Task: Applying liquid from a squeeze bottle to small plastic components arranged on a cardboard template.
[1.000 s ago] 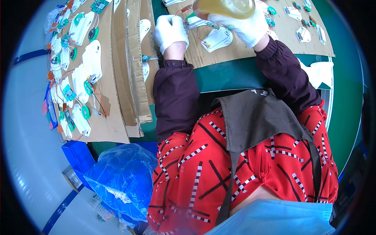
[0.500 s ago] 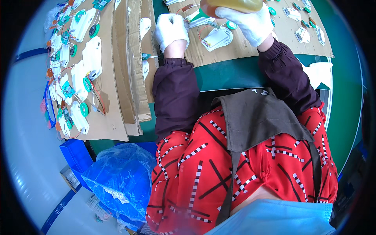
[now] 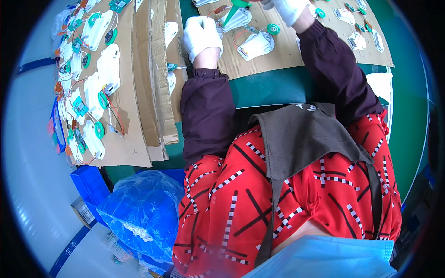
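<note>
My left hand (image 3: 202, 39), in a white glove, is closed in a fist at the left edge of the cardboard sheet, beside a white plastic part (image 3: 238, 19) with thin wires. Whatever its fingertips pinch is hidden. My right hand (image 3: 289, 8), also gloved, is cut off by the top edge and grips a squeeze bottle. Of that bottle only the green nozzle (image 3: 233, 14) shows plainly, pointing down and left over the white part. Nearer to me lies another white part (image 3: 256, 46) with red wires and a green round piece (image 3: 273, 29).
More wired white parts lie on the right of the cardboard (image 3: 287, 53). At left, stacked cardboard sheets (image 3: 134, 148) bear several assemblies with green circuit boards (image 3: 79, 106). A blue bin (image 3: 90, 183) and a blue plastic bag (image 3: 139, 204) stand below them.
My right hand has moved up and away with the bottle, whose amber body has left the view. The nozzle is now steeper over the white part. My left hand has hardly moved.
</note>
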{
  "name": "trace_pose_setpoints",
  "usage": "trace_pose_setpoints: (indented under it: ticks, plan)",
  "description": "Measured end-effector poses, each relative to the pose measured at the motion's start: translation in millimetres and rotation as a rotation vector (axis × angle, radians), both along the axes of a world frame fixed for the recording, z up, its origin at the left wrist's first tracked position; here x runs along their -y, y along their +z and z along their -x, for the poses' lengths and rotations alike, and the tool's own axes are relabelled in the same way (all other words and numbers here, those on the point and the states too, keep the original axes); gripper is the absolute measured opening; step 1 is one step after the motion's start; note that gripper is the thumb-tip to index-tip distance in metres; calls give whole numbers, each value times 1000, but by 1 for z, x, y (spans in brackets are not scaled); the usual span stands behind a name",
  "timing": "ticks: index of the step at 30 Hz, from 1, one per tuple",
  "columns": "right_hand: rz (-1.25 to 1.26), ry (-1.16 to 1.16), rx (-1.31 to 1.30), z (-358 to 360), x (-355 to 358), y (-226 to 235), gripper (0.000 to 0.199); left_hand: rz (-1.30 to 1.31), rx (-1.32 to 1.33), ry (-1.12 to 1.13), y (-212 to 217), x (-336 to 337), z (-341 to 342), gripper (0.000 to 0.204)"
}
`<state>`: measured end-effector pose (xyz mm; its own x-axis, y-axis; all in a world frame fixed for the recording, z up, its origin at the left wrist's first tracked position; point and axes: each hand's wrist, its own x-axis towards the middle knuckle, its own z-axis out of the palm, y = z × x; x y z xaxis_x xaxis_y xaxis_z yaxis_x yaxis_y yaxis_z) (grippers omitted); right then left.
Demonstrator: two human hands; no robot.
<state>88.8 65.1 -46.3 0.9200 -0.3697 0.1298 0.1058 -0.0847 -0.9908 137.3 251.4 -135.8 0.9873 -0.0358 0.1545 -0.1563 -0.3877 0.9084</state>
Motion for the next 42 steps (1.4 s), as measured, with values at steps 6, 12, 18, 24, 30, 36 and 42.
trace_pose_setpoints:
  ticks: [6,12,18,24,30,36,42]
  plan:
    - [-17,135,390,-43,6,-8,34,-3,-7,-6,-4,4,-2,23]
    - [112,-25,-40,-32,25,2,37,11,11,-19,-6,11,5,22]
    - [62,-35,-11,-32,22,0,34,42,-29,-31,0,13,9,23]
    - [42,46,43,-21,14,5,32,26,-1,-25,-2,10,9,23]
    - [35,-29,94,-15,15,-4,34,117,-61,-40,7,12,11,21]
    - [47,-123,47,-3,13,-10,38,155,-68,-37,8,9,10,19]
    - [6,-99,61,2,13,-13,35,145,-71,-36,9,9,9,20]
